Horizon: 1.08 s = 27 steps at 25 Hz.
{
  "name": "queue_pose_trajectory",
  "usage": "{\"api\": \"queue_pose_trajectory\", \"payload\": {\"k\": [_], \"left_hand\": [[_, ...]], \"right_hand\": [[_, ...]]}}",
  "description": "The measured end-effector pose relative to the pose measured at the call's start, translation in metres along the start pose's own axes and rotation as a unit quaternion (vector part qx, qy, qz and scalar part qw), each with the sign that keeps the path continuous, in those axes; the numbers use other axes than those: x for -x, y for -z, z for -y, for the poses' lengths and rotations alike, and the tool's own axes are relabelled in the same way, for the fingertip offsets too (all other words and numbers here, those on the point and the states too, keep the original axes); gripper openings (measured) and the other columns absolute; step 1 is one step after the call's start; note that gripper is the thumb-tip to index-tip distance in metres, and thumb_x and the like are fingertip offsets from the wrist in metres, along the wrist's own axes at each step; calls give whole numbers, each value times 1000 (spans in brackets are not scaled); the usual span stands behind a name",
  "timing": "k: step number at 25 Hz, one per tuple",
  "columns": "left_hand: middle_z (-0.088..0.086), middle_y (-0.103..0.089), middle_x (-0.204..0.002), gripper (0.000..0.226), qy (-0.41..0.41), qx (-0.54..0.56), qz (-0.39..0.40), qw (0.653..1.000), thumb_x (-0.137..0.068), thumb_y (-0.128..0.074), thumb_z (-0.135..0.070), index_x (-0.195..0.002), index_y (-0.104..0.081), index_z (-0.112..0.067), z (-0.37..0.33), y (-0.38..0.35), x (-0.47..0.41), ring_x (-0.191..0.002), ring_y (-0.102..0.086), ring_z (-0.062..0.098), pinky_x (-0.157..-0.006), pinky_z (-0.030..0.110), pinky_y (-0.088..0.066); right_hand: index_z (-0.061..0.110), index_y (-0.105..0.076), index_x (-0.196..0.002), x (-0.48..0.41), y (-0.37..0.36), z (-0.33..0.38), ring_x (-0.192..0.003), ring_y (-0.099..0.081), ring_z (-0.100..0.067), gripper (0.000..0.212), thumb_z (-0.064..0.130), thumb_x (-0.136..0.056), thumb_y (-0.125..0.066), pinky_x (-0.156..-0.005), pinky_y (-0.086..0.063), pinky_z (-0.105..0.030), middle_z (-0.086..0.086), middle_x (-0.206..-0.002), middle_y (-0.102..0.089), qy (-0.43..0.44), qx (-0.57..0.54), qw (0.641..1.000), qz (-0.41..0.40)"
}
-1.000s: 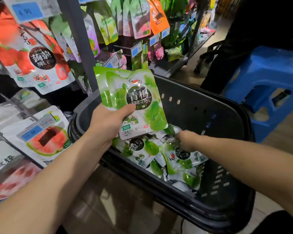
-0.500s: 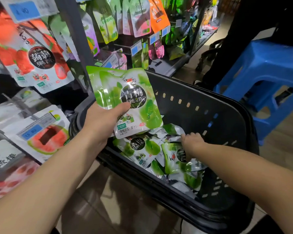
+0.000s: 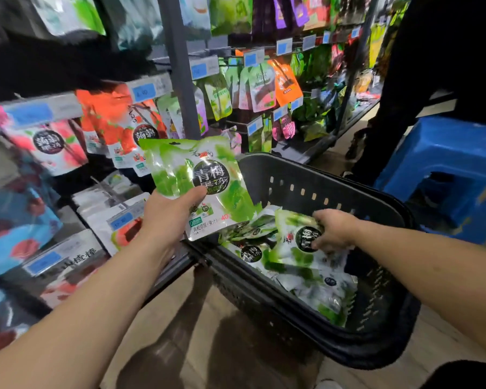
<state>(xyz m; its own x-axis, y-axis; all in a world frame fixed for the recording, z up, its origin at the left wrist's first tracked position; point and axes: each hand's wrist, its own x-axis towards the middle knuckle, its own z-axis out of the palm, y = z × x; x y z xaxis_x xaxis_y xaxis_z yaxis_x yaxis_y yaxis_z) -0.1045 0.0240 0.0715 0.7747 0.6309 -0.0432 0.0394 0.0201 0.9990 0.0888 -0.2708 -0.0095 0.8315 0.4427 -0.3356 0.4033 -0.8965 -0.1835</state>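
Thumb and fingers of the left grip (image 3: 169, 217) clamp a green pouch (image 3: 208, 175), thumb laid across its front just below the dark round label and the other fingers hidden behind it. The pack stands upright, a little tilted, above the near-left corner of the black basket (image 3: 334, 175), and its lower edge overlaps the packs below in this view. Lower and to the right, the right grip (image 3: 334, 231) reaches down inside the basket and is closed on a second pouch (image 3: 295, 251) of the same green kind, fingers hooked over its top edge and thumb on its face, so that the pack is raised at a slant off the heap. Just beside and under it lie loose pouches (image 3: 317, 296), all green and white, overlapping one another across the basket's floor; I cannot tell how many. Behind the held pack rises a grey post (image 3: 180, 80) of the display rack, with red packs (image 3: 115, 122) and blue price tags (image 3: 143, 91) hanging to its left and a watermelon pack (image 3: 127, 231) just beside the left wrist. Beyond the basket's far wall stands a blue stool (image 3: 443, 169), and a person in dark clothes (image 3: 421, 80) stands next to it.
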Motion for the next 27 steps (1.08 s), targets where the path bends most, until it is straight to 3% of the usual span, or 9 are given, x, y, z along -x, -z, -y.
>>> {"api": "queue_pose_trajectory", "payload": {"k": [3,6,9,13,16,19,21,24,27], "left_hand": [[-3,-71,-75,16,-9,-1,-43,999,-87,-82,-24,-89,-67,-17,-9,21,27,-49,-63,3,-44,16,-46],[2,-69,-69,31,4,3,-80,997,-81,-86,-33,-90,-66,-12,-19,55,51,-56,-66,15,-52,22,-51],[11,-69,-73,28,-12,-9,-107,994,-88,-81,-29,-86,-61,-10,-34,88,72,-47,-54,11,-42,20,-39],[-2,-74,-90,17,-71,-10,-147,987,-88,-81,-24,-98,-69,-17,-59,125,87,-75,-66,12,-58,21,-44],[-5,-74,-90,16,-93,-23,-174,980,-86,-81,-25,-97,-71,-18,-79,147,83,-78,-67,13,-61,23,-45],[-1,-74,-91,22,-106,-9,-176,979,-86,-80,-27,-101,-69,-15,-95,157,66,-72,-63,13,-59,25,-45],[-2,-72,-90,26,-123,-7,-180,976,-87,-79,-28,-105,-68,-12,-110,161,45,-72,-62,11,-56,19,-44],[-1,-75,-97,37,-138,13,-186,973,-84,-81,-33,-112,-68,-14,-137,161,9,-82,-68,14,-63,26,-46],[-6,-67,-66,32,-119,29,-177,976,-84,-82,-35,-94,-69,-8,-157,157,-21,-54,-56,7,-52,23,-39]], "right_hand": [[15,-70,-109,22,38,18,-86,-65,-16,49,38,-72,-92,-71,-46,-25,-2,-99,-72,20,-139,987,-73],[10,-71,-104,59,72,57,-73,-65,-11,39,31,-76,-90,-57,-45,-19,0,-86,-71,58,-275,952,-118],[9,-69,-99,85,90,105,-65,-67,-17,31,26,-80,-87,-49,-50,-21,-6,-83,-73,78,-361,921,-123],[4,-64,-115,97,102,172,-73,-69,-20,55,39,-78,-87,-56,-51,-27,-8,-91,-74,126,-415,890,-139],[13,-70,-104,96,115,224,-88,-72,-22,44,41,-76,-89,-83,-59,-37,-4,-99,-76,169,-469,857,-128],[15,-67,-121,82,130,266,-101,-72,-23,83,58,-56,-95,-97,-56,-45,-1,-113,-76,204,-514,826,-113],[15,-68,-118,69,147,291,-100,-73,-24,76,55,-59,-94,-94,-57,-42,-1,-108,-77,228,-533,809,-99],[13,-71,-110,47,175,317,-95,-73,-24,53,40,-69,-92,-82,-56,-37,-3,-102,-78,261,-559,782,-92],[14,-73,-109,27,198,330,-96,-75,-30,61,44,-60,-93,-92,-59,-52,-5,-100,-80,279,-572,766,-85]]}}
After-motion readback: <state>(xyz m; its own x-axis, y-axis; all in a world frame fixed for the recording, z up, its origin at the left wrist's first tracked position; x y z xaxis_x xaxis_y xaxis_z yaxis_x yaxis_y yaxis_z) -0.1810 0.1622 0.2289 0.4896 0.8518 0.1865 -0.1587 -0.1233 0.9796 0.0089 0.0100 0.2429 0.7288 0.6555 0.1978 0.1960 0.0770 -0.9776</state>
